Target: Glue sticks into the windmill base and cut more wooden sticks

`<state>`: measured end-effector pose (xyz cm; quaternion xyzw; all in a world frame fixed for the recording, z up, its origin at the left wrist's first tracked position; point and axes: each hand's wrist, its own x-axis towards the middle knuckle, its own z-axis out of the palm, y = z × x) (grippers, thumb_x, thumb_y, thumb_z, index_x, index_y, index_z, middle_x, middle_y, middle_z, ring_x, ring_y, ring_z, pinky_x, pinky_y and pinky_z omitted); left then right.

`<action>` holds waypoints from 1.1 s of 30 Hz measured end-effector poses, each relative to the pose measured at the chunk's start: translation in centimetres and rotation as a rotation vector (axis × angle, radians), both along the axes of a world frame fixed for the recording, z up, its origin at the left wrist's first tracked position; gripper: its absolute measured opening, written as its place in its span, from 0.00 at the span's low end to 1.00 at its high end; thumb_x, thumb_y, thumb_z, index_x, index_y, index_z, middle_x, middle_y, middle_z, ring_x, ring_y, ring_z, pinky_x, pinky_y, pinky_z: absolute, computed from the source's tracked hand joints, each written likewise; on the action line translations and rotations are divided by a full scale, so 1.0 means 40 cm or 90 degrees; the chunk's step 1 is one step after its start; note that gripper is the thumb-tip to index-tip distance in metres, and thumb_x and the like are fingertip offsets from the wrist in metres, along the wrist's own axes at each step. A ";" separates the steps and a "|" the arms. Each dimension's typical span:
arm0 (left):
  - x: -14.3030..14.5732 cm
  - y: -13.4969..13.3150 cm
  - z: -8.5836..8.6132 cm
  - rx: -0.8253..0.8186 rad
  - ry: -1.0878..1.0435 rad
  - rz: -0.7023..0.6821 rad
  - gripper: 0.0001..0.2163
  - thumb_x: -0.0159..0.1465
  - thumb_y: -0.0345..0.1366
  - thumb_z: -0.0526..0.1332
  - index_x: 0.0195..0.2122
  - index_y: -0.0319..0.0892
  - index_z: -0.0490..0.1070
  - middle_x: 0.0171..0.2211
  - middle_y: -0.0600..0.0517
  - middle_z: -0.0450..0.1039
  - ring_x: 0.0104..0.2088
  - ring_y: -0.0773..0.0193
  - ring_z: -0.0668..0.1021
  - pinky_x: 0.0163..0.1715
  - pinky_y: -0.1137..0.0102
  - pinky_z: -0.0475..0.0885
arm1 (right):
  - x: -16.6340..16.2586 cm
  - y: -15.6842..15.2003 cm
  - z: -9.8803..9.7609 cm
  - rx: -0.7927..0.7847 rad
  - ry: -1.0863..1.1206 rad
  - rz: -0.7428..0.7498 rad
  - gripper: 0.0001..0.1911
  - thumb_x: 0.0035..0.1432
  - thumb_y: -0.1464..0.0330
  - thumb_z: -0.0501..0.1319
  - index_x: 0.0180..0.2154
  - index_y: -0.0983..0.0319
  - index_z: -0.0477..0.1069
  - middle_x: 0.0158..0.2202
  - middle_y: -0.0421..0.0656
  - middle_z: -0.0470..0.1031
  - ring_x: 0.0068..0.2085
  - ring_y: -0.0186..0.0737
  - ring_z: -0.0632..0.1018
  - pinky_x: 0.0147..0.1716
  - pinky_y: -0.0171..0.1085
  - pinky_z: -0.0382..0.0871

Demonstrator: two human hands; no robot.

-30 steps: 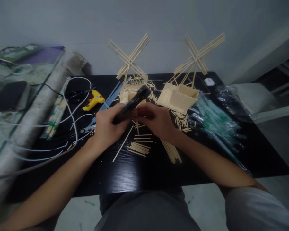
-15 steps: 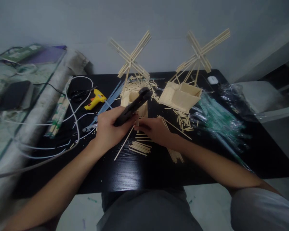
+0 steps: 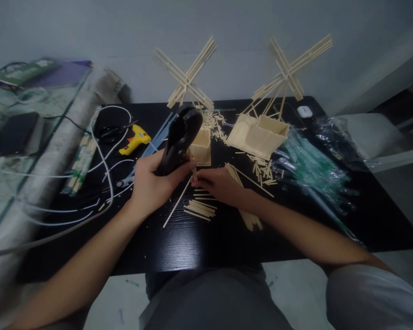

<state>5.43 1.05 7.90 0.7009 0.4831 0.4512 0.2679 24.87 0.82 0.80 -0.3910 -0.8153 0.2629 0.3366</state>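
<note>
My left hand (image 3: 150,183) is wrapped round a black hand tool (image 3: 179,138), a cutter or glue gun I cannot name, held tilted up above the black table (image 3: 199,247). My right hand (image 3: 217,184) rests low on the table and pinches a short wooden stick (image 3: 194,174) just under the tool. Cut sticks (image 3: 199,208) lie in a small pile below both hands, and a longer stick (image 3: 176,204) slants beside them. A small stick box (image 3: 200,146) stands right behind the tool.
Two stick windmills (image 3: 186,78) (image 3: 285,68) rise at the back; an open stick box (image 3: 258,133) sits under the right one. A yellow glue gun (image 3: 135,140), scissors (image 3: 125,181) and white cables (image 3: 103,156) lie left. Green plastic-wrapped packets (image 3: 309,169) lie right.
My left hand has swung the black tool more upright. My right hand has dropped from the tool to the table and now pinches a stick.
</note>
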 end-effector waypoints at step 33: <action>-0.019 0.003 -0.020 -0.011 -0.034 -0.027 0.07 0.59 0.40 0.72 0.32 0.44 0.80 0.33 0.55 0.81 0.33 0.64 0.81 0.38 0.69 0.76 | -0.012 -0.001 0.058 -0.012 0.079 -0.034 0.06 0.65 0.66 0.68 0.39 0.63 0.81 0.31 0.38 0.81 0.29 0.30 0.76 0.34 0.30 0.65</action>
